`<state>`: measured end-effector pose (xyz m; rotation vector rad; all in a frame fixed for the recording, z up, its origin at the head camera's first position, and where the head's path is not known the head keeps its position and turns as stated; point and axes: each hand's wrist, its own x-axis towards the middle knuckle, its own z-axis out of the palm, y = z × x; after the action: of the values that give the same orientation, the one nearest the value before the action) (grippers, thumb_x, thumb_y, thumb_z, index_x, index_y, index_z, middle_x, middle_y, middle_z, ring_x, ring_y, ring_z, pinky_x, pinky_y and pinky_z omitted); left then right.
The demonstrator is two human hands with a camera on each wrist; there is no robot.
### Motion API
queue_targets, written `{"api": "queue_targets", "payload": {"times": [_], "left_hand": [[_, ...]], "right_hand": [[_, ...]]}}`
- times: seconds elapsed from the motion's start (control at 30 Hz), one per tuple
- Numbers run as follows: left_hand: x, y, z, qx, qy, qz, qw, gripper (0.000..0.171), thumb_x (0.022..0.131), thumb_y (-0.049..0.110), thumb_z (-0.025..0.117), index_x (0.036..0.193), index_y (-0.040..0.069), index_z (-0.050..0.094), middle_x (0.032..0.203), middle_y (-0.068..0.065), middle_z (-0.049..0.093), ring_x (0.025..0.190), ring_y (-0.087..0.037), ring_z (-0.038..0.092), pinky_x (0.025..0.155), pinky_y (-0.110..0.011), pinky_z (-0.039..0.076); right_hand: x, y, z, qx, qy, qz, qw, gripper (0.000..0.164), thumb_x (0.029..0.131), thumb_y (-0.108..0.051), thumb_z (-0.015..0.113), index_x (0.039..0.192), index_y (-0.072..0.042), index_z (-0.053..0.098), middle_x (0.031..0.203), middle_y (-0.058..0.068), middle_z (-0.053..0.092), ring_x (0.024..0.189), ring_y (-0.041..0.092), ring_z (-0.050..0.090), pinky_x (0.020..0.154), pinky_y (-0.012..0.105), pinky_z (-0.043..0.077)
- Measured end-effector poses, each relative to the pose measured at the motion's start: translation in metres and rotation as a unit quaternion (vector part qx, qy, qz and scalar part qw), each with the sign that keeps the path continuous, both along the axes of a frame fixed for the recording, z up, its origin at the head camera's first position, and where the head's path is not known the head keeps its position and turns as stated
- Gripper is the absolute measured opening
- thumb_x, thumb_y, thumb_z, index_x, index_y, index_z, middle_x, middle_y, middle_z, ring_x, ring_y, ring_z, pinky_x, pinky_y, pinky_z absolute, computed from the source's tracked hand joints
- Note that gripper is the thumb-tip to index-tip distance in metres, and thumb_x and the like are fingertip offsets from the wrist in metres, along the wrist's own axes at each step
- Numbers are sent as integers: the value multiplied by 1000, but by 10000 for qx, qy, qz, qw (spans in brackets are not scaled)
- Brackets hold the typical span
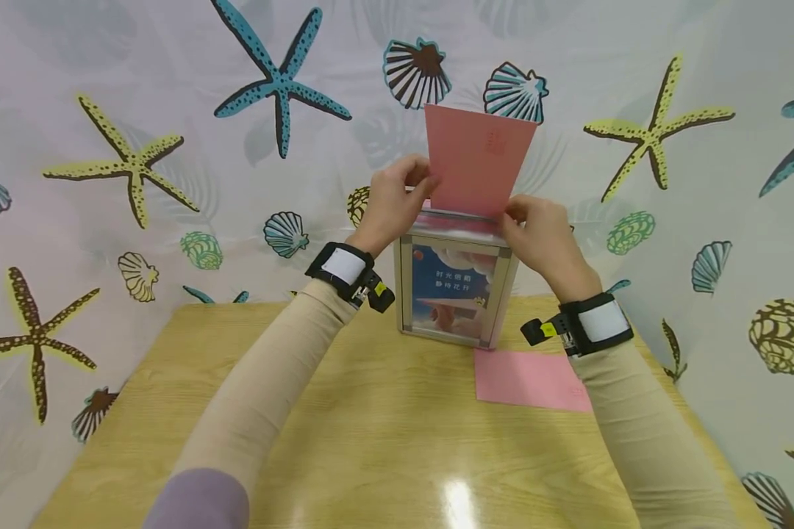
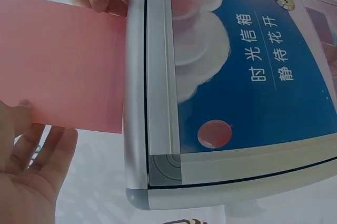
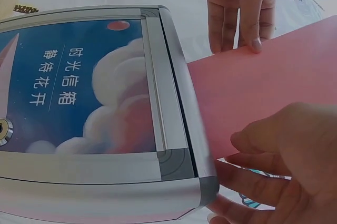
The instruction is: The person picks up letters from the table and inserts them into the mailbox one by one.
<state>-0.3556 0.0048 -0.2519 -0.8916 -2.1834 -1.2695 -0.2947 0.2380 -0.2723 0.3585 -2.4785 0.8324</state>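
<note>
A pink envelope (image 1: 479, 162) stands upright at the top of a silver-framed letter box (image 1: 405, 286). My left hand (image 1: 397, 195) pinches its left edge between thumb and fingers. Lower down on the opposite edge, my right hand (image 1: 539, 231) pinches it close to the box's top corner. In both wrist views the envelope's lower end meets the top rim of the box, and that end is hidden there. The box front carries a blue picture panel (image 2: 253, 113) with clouds, white characters and a small round lock (image 2: 285, 1).
Another pink envelope (image 1: 529, 378) lies flat on the wooden table (image 1: 370, 419), in front of the box's right corner. Behind the table hangs a white cloth (image 1: 344, 176) printed with starfish and shells. Each wrist wears a black strap with a small camera.
</note>
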Motion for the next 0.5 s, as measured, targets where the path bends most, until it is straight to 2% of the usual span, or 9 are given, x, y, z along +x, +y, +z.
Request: {"api": "queue_targets", "payload": {"times": [0.27, 0.4, 0.5], "left_hand": [[-6, 0, 2, -227, -44, 77, 9997, 15, 105, 16, 61, 110, 2, 67, 106, -14, 75, 96, -24, 75, 83, -26, 58], [-8, 0, 1, -305, -39, 125, 9994, 15, 106, 15, 59, 109, 3, 67, 111, -13, 74, 101, -24, 74, 84, -26, 58], [-7, 1, 2, -353, -54, 196, 9992, 13, 105, 14, 59, 109, 4, 68, 113, -13, 74, 104, -24, 74, 86, -27, 58]], "right_hand": [[-1, 2, 9, 83, -470, -36, 9989, 32, 103, -20, 57, 120, 3, 71, 115, 24, 73, 107, 38, 68, 85, 53, 56], [-1, 2, 13, 168, -643, -38, 9978, 34, 103, -22, 54, 122, 1, 70, 117, 23, 72, 103, 35, 68, 72, 46, 57], [-2, 2, 13, 234, -660, 25, 9975, 33, 102, -20, 54, 123, 0, 71, 114, 22, 73, 98, 33, 68, 70, 42, 55]]}}
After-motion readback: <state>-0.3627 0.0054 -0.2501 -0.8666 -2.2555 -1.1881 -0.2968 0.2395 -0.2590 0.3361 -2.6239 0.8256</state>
